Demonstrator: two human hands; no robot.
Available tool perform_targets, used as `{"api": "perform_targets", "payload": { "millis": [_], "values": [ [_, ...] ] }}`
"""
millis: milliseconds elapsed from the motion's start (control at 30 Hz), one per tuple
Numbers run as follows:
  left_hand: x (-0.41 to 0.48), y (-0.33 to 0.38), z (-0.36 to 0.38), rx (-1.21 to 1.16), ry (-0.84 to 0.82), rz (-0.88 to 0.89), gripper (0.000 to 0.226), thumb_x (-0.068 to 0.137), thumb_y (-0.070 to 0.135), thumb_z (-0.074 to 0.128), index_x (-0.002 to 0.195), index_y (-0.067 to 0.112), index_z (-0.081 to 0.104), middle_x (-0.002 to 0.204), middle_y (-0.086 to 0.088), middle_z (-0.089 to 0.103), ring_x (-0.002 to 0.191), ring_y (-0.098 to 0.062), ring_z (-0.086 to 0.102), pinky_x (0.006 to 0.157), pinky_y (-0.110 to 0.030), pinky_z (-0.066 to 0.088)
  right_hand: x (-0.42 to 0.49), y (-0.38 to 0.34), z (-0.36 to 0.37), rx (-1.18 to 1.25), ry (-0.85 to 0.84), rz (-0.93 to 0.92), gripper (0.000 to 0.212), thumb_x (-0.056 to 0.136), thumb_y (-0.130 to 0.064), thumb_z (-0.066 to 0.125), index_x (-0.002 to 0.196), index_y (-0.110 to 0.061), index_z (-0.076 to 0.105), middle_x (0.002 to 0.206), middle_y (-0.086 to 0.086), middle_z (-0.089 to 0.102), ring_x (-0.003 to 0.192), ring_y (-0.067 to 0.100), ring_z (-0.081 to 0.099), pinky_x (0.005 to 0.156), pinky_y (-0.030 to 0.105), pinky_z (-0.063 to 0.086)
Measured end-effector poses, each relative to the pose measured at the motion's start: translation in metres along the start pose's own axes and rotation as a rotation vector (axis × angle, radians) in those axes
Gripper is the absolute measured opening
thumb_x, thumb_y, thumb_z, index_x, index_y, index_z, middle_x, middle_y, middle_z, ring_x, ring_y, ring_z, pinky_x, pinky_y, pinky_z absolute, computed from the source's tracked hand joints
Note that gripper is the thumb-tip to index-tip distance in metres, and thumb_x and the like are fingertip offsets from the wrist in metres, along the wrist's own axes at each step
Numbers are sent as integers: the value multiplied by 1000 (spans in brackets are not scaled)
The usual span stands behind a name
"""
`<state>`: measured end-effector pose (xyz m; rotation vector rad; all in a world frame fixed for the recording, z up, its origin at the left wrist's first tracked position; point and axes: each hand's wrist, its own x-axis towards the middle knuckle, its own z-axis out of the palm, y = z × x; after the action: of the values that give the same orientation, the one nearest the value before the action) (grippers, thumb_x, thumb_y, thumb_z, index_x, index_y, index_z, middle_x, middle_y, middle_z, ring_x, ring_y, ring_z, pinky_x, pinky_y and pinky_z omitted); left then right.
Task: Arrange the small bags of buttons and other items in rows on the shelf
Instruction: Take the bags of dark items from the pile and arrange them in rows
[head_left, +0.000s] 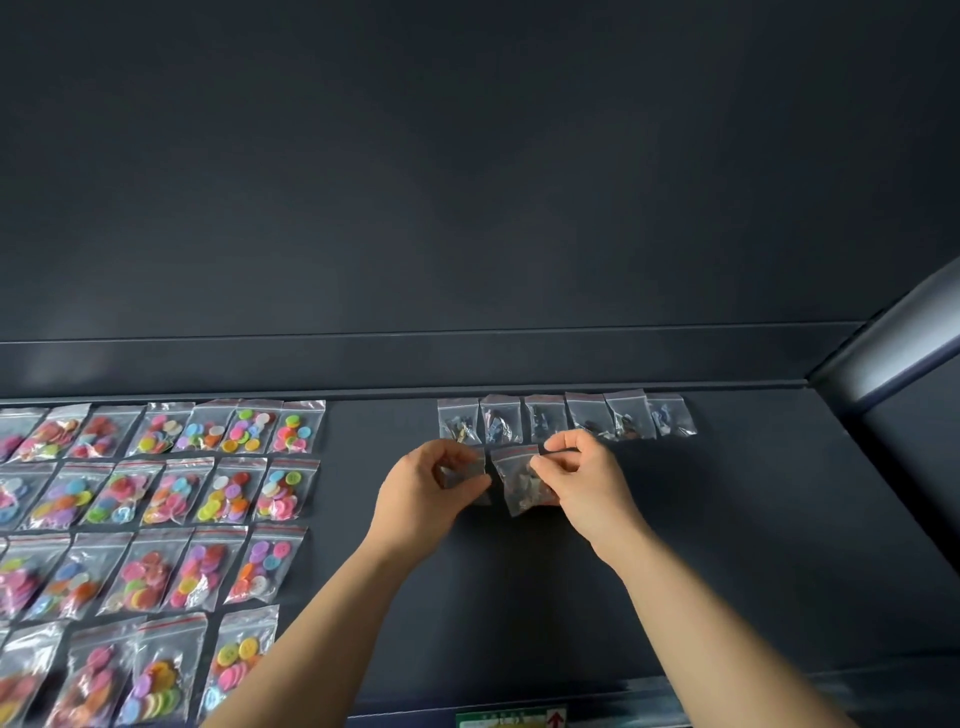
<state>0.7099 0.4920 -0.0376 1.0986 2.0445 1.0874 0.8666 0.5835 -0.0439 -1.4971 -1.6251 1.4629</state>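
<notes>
Cut off by the bottom edge, a green label (511, 719) with a red arrow sat at the front lip of the dark shelf (727, 545); its print was too small to read. Two bare forearms reached forward over the shelf.

To the left, bags of coloured buttons (156, 519) lay flat in four rows, the leftmost ones cut off by the frame.

Further in, the left hand (426, 488) pinched a small clear bag (470, 475) between thumb and fingers, and the fingers hid most of it. Just beside it, the right hand (582, 483) pinched the top corner of a second small bag (514, 478) with dark, unclear contents. The hands were close but not touching.

Behind them, a row of six small bags (566, 415) lay along the back ledge, their dark contents hard to make out.

Beyond rose a plain dark back wall (467, 182), with a grey bar (893, 343) slanting at the right.
</notes>
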Motion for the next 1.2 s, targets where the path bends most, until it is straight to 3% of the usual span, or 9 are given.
{"api": "perform_targets", "payload": {
  "millis": [100, 200, 300, 433, 600, 767, 1200],
  "values": [
    [4, -11, -3, 197, 32, 52, 26, 77, 28, 76, 101, 32, 69, 93, 13, 56, 93, -17, 52, 84, -29, 44, 7, 6, 6, -147, 65, -97, 12, 87, -13, 67, 81, -15, 56, 74, -2, 60, 63, 11, 52, 59, 18, 43],
    [4, -15, -4, 295, -10, 40, 29, 79, 34, 74, 107, 38, 67, 106, 8, 56, 105, -18, 45, 87, -21, 35, 6, 10, 7, -270, 85, -196, 9, 85, -12, 68, 80, -19, 63, 75, -10, 63, 67, 5, 57, 60, 12, 45],
    [4, -17, -3, 341, -36, 46, 29, 80, 36, 72, 109, 39, 67, 110, 7, 54, 108, -17, 42, 84, -18, 29, 6, 15, 4, -445, 107, -299, 6, 82, -20, 71, 78, -24, 70, 80, -11, 66, 69, 6, 59, 66, 24, 50],
    [6, -18, -3, 375, -54, 66, 30, 81, 39, 70, 111, 41, 67, 112, 8, 54, 107, -17, 42, 84, -17, 28, 4, 19, -2, -452, 3, -361, 11, 81, -25, 75, 92, -26, 76, 88, -14, 55, 64, 4, 50, 64, 12, 39],
    [8, -21, -3, 392, -57, 81, 29, 82, 40, 69, 111, 40, 67, 110, 8, 54, 101, -15, 40, 82, -16, 26, 8, 21, 0, -553, -56, -348, 34, 84, -34, 71, 117, -24, 70, 92, -17, 48, 69, -3, 47, 66, 13, 35],
    [9, -23, -3, 395, -55, 95, 28, 83, 40, 68, 111, 40, 67, 106, 10, 51, 97, -11, 37, 80, -15, 26, 11, 22, 3, -583, -20, -339, 37, 86, -37, 69, 120, -22, 69, 98, -13, 50, 68, -5, 44, 72, 19, 37],
    [10, -26, -3, 379, -40, 130, 28, 84, 41, 66, 111, 39, 66, 104, 9, 55, 101, -16, 46, 84, -18, 28, -1, 19, 1, -549, -22, -354, 42, 86, -34, 70, 125, -22, 65, 97, -11, 49, 70, 1, 48, 66, 12, 35]
  ]
}}
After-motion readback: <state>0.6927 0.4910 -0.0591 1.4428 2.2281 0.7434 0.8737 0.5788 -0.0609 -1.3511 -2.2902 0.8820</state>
